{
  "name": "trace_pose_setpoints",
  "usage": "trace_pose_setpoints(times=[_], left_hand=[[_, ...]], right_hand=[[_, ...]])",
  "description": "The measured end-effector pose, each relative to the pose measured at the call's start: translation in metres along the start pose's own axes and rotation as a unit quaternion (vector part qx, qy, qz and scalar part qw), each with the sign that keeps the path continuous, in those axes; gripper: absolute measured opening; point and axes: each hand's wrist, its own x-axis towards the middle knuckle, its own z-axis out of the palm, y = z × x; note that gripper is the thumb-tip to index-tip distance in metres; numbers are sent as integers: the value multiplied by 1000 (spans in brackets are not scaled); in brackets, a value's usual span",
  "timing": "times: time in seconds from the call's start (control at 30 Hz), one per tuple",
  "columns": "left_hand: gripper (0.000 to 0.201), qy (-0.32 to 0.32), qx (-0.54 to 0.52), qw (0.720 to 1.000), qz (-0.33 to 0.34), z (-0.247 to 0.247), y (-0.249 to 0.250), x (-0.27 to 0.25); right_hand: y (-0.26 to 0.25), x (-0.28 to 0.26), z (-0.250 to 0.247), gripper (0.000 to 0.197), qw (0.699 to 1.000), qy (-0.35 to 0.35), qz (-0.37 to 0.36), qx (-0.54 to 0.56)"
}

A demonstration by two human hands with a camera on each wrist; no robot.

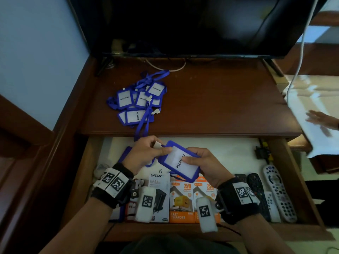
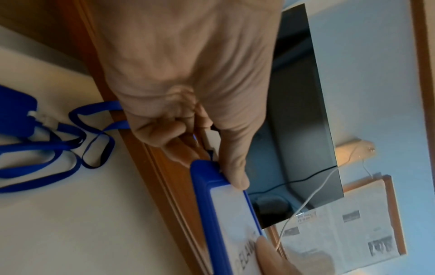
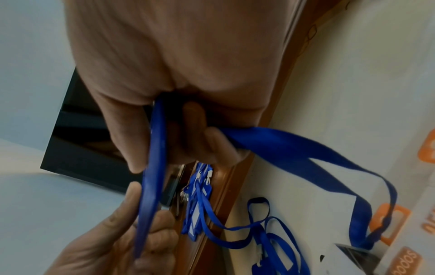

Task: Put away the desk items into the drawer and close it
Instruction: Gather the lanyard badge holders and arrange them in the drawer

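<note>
- One badge holder (image 1: 180, 160) held over open drawer (image 1: 286, 162): left hand (image 1: 146, 153) fingers pinching its clip, right hand (image 1: 205, 164) fingers gripping its frame.
- Several badges (image 1: 139, 99) remaining on counter (image 1: 220, 99).
- Drawer not yet closed.

A dark television (image 1: 183, 24) stands behind, a newspaper (image 1: 310, 99) rightward.

A blue-framed badge holder (image 1: 178, 160) with a white card reading "PELAWAT" is held tilted above the open drawer (image 1: 286, 173), its blue lanyard (image 3: 306, 154) trailing down into the drawer. Behind the drawer, on the worktop (image 1: 220, 99), a tangled pile of matching blue badge holders (image 1: 139, 99) lies with lanyards looped among them.
</note>
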Motion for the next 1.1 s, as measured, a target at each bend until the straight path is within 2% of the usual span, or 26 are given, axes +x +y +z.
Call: trace_pose_setpoints(times=[0.07,0.13,0.23,0.4,0.63,0.8,0.9,0.97,1.1], left_hand=[[25,-34,62,997,-4,-1,2,0],[23,-106,122,987,-4,-3,8,-2],[9,-195,146,970,-14,-5,14,-4],[15,-299,144,942,-52,-4,11,-5],[28,-323,156,932,-46,-3,8,-3],[25,-259,114,958,-39,-4,0,-2],[11,-220,102,970,-21,-8,-2,0],[10,-190,75,979,-9,-8,-3,-1],[14,-57,1,998,15,-5,-9,3]], right_hand=[[1,1,-1,10,1000,-2,-2,-4],[1,0,-1,6,1000,-17,1,-20],[-1,-1,-3,5,998,-42,10,-42],[-1,-3,-6,3,999,-32,10,-20],[-1,-2,-4,10,999,36,-11,27],[2,0,-2,11,996,71,-7,60],[5,1,1,12,995,79,-2,59],[7,0,3,14,996,73,5,44],[12,-1,8,14,999,46,-6,3]])
